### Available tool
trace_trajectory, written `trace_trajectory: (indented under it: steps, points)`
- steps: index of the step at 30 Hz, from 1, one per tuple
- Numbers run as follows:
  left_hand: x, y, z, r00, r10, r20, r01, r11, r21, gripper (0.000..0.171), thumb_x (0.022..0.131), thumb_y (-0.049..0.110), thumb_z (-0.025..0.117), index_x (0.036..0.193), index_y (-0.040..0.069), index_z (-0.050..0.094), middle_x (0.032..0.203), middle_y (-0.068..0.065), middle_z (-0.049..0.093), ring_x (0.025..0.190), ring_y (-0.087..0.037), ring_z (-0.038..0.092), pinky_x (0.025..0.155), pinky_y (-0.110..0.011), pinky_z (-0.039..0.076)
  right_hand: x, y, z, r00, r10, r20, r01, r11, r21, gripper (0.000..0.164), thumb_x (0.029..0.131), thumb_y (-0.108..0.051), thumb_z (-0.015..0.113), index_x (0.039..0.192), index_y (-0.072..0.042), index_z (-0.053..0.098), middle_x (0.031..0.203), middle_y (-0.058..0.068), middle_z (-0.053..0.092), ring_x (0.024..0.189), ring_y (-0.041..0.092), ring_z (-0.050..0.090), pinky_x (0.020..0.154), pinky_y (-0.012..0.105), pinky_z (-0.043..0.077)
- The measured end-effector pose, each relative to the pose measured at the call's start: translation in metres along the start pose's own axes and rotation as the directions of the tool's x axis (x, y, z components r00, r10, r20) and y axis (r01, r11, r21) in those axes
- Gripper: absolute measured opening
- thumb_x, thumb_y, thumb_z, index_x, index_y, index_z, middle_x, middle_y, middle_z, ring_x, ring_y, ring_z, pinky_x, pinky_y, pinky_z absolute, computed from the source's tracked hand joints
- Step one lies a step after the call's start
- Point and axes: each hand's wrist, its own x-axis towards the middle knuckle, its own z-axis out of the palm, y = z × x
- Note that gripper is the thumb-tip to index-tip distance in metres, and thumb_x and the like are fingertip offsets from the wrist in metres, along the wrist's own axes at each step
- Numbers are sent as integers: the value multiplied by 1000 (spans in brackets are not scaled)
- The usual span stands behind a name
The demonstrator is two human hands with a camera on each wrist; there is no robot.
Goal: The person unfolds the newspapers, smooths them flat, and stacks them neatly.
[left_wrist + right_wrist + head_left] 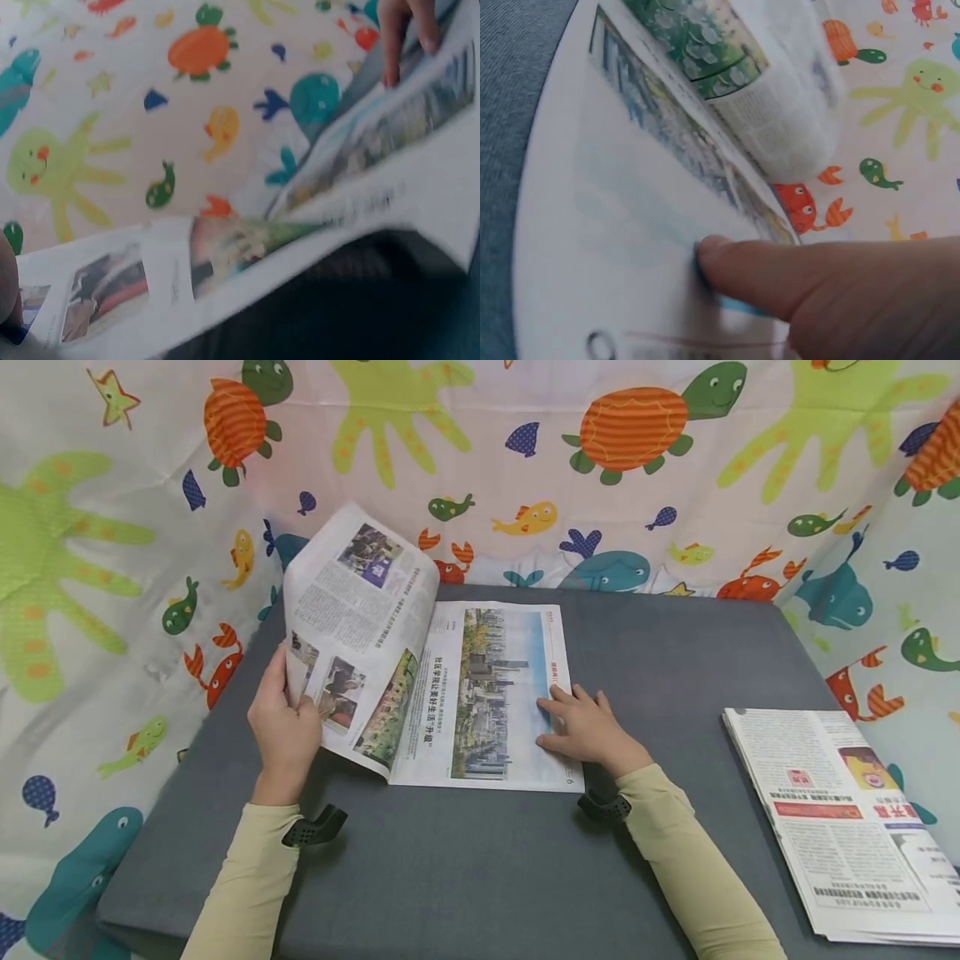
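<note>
An opened newspaper (420, 693) lies on the grey table, its left part lifted and curving upward. My left hand (287, 727) grips the outer edge of that raised left part, thumb on the printed side. On the flat right page, which carries a large city skyline photo (487, 693), the spread fingers of my right hand (592, 731) rest near the outer edge. In the right wrist view a fingertip (714, 251) touches the pale sky of the photo. The left wrist view shows the raised page (165, 277) from its lower edge, with the left hand mostly out of frame.
A stack of folded newspapers (832, 827) lies at the table's right side. Behind and beside the grey table (480, 868) hangs a cloth (495, 477) printed with sea animals. Dark bands (315, 827) sit at both wrists.
</note>
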Motion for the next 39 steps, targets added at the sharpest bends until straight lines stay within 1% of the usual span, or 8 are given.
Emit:
trace_trajectory:
  steps: [8, 11, 15, 19, 24, 29, 33, 39]
  points:
    - [-9, -51, -18, 988, -78, 132, 49, 977, 209, 68, 87, -18, 47, 151, 5, 49, 151, -24, 52, 142, -42, 48, 113, -62, 40, -5, 0, -8, 997, 77, 17, -76, 996, -39, 72, 89, -41, 76, 151, -15, 51, 163, 19, 37, 150, 55, 26, 117, 78, 12]
    - [-13, -62, -20, 971, -132, 199, 64, 946, 318, 68, 86, -15, 48, 151, 3, 48, 148, -25, 54, 137, -45, 51, 113, -64, 38, -6, 1, -9, 995, 97, 25, -96, 994, -53, 72, 88, -42, 77, 151, -15, 52, 163, 19, 38, 149, 55, 28, 117, 78, 12]
    - [-17, -68, -20, 937, -211, 279, 62, 885, 462, 69, 84, -13, 51, 150, 2, 47, 144, -27, 56, 131, -51, 50, 113, -73, 27, -7, 2, -10, 993, 115, 38, -112, 992, -61, 72, 88, -42, 77, 151, -16, 52, 163, 18, 38, 149, 54, 28, 117, 78, 12]
    - [-19, -69, -22, 908, -275, 316, 79, 853, 517, 76, 81, -11, 51, 155, 4, 39, 150, -31, 47, 136, -57, 40, 114, -77, 16, -8, 2, -11, 992, 119, 39, -116, 991, -62, 72, 88, -41, 78, 150, -15, 53, 163, 18, 38, 149, 54, 29, 117, 78, 13]
    - [-18, -69, -24, 910, -294, 292, 117, 859, 499, 91, 78, -12, 54, 162, 8, 25, 163, -35, 20, 149, -61, 17, 117, -76, 10, -7, 1, -13, 991, 123, 43, -120, 991, -65, 72, 87, -40, 78, 150, -15, 53, 163, 18, 39, 148, 54, 31, 116, 78, 15]
    - [-18, -71, -31, 902, -347, 256, 193, 856, 480, 104, 74, -11, 60, 165, 13, 14, 170, -28, -6, 155, -54, -3, 121, -73, 2, -7, 0, -13, 992, 118, 42, -115, 992, -58, 72, 87, -40, 78, 149, -14, 54, 163, 18, 39, 147, 55, 32, 116, 78, 16]
    - [-19, -73, -36, 909, -352, 221, 218, 856, 468, 104, 73, -8, 63, 164, 13, 18, 170, -25, -10, 156, -52, -11, 122, -71, -3, -7, 0, -14, 993, 113, 37, -111, 992, -59, 72, 86, -40, 79, 149, -14, 54, 162, 18, 40, 146, 55, 34, 116, 78, 17]
    - [-18, -73, -35, 925, -312, 216, 183, 865, 467, 96, 74, -8, 62, 162, 11, 27, 170, -25, -10, 154, -53, -19, 120, -72, -9, -7, -1, -14, 994, 101, 40, -99, 994, -54, 72, 86, -38, 80, 148, -12, 54, 161, 21, 41, 145, 56, 35, 115, 78, 18]
